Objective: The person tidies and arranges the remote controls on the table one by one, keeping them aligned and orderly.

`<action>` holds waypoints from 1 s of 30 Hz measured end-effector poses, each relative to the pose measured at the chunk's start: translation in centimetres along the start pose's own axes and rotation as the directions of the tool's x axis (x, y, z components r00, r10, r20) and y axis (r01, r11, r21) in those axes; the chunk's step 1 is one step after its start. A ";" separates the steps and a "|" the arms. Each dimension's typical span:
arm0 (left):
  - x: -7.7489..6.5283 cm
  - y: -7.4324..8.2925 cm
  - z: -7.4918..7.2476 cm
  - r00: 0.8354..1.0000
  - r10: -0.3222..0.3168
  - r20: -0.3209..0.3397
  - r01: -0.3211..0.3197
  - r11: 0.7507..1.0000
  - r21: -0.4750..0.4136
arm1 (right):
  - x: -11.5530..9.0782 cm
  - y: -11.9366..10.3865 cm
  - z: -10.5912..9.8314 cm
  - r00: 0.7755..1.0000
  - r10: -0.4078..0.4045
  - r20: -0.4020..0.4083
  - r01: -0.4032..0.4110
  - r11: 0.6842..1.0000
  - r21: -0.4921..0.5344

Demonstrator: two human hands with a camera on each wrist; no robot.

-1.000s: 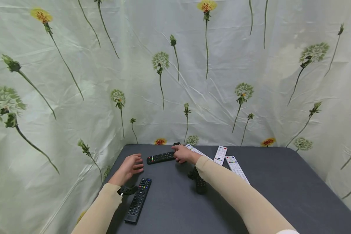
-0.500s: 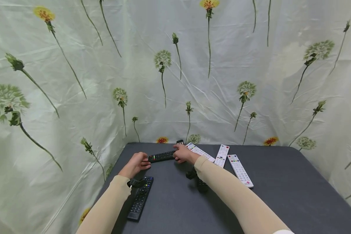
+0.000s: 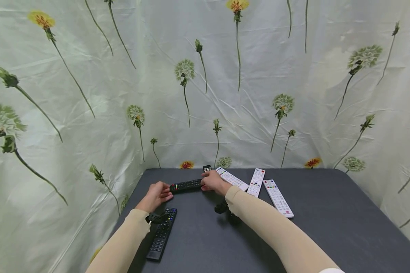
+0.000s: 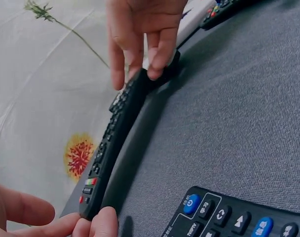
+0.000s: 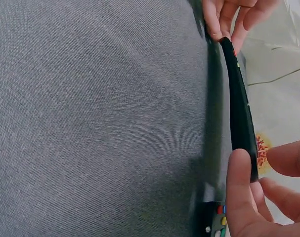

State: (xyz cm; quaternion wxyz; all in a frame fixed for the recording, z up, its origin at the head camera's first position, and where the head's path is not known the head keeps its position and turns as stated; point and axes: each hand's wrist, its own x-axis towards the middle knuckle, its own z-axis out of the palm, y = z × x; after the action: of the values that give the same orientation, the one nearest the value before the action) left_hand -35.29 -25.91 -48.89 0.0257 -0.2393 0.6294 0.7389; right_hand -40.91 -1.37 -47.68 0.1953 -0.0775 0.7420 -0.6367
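A slim black remote control [image 3: 186,185] with a red key near its left end spans the gap between my two hands. My left hand [image 3: 156,194] holds its left end with the fingertips. At the other end, my right hand [image 3: 214,181] pinches it between thumb and fingers. In the right wrist view the remote control [image 5: 241,108] is tipped on its long side, its shadow beside it on the cloth. A second black remote control [image 3: 162,235], with blue keys, lies beside my left wrist, partly under the watch-like strap.
Three white remote controls [image 3: 232,178] lie right of my right hand. Behind that hand, a black remote's end [image 3: 207,168] shows. Another dark thing sits mostly hidden under my right forearm. A flower-printed curtain [image 3: 184,98] closes off the dark grey table [image 3: 328,212] at the back.
My left hand has moved right and forward to the remote control's left end and taken hold of it. My right hand stays at the right end, its pointing finger now drawn in.
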 end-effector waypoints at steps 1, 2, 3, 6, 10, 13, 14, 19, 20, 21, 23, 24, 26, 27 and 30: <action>-0.1 0.0 0.0 1.000 0.001 0.000 -0.001 1.000 -0.005 | -0.1 -0.1 0.0 1.000 -0.003 -0.003 0.003 1.000 0.004; -0.2 0.0 -0.1 1.000 0.001 0.001 -0.001 1.000 -0.011 | -0.1 -0.1 0.0 1.000 -0.005 -0.005 0.005 1.000 0.012; -0.2 0.0 -0.1 1.000 0.002 -0.002 -0.002 1.000 -0.018 | -0.2 -0.2 0.0 1.000 -0.005 -0.005 0.005 1.000 0.018; -0.3 0.0 -0.1 1.000 0.001 -0.008 -0.001 0.999 -0.039 | -0.4 -0.5 -0.2 1.000 -0.006 0.007 0.005 1.000 0.010; -0.2 0.0 -0.1 0.999 -0.009 -0.034 0.007 0.998 -0.067 | -0.5 -0.7 -0.3 1.000 -0.006 0.025 0.006 1.000 -0.004; -0.1 -0.1 -0.2 0.999 -0.003 -0.054 -0.001 0.997 -0.074 | -0.7 -0.7 -0.3 0.999 -0.010 0.039 0.010 1.000 -0.015; 0.0 -0.1 -0.2 0.998 0.001 -0.057 -0.006 0.997 -0.075 | -0.7 -0.8 -0.3 0.999 -0.010 0.045 0.010 1.000 -0.019; 0.0 -0.3 -0.2 0.997 0.035 -0.065 -0.040 0.996 -0.075 | -1.2 -1.0 -0.4 0.997 0.003 0.074 -0.002 1.000 -0.013; 0.0 -0.3 -0.2 0.997 0.040 -0.066 -0.046 0.996 -0.080 | -1.3 -1.1 -0.4 0.997 0.008 0.079 -0.007 1.000 -0.007; -0.1 -0.3 -0.1 0.996 0.046 -0.070 -0.052 0.995 -0.080 | -1.3 -1.1 -0.4 0.996 0.011 0.084 -0.011 1.000 -0.002; -0.2 -0.2 0.0 0.996 0.059 -0.067 -0.065 0.994 -0.083 | -1.5 -1.3 -0.5 0.995 0.013 0.097 -0.014 1.000 0.006; -0.3 -0.1 0.0 0.996 0.065 -0.064 -0.070 0.994 -0.088 | -1.5 -1.3 -0.5 0.994 0.014 0.104 -0.015 1.000 0.011; -0.3 0.0 0.1 0.995 0.069 -0.071 -0.075 0.992 -0.099 | -1.6 -1.4 -0.6 0.992 0.014 0.122 -0.017 1.000 0.023; -0.4 0.1 0.2 0.995 0.070 -0.072 -0.077 0.992 -0.102 | -1.6 -1.4 -0.6 0.991 0.016 0.132 -0.020 0.999 0.033; -0.6 0.3 0.2 0.995 0.070 -0.069 -0.077 0.990 -0.118 | -1.7 -1.3 -0.7 0.986 0.021 0.167 -0.031 0.998 0.055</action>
State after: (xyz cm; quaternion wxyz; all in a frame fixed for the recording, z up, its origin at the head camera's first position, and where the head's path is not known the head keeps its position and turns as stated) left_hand -34.95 -25.64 -48.41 -0.0365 -0.2410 0.5926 0.7677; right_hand -39.79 -0.36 -46.05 0.2669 -0.1150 0.7054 -0.6465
